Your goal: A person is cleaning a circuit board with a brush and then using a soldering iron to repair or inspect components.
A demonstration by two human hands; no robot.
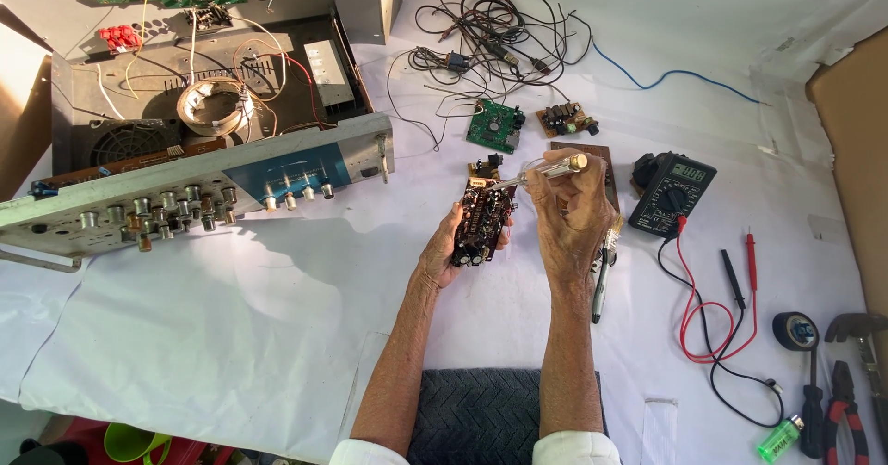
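Observation:
My left hand [444, 254] holds a brown circuit board [482, 219] crowded with small parts, tilted up over the white cloth. My right hand [572, 217] grips a screwdriver with a clear handle [555, 169], its metal tip touching the board's upper end. An opened amplifier chassis [199, 164] with a row of knobs on its front panel lies at the left, well apart from both hands.
A black multimeter [672, 193] with red and black leads sits right of my hand. A green board [493, 124], a small brown board [566, 119] and tangled wires [495, 39] lie behind. Tape, pliers, a hammer and a green lighter [780, 438] lie at the right edge.

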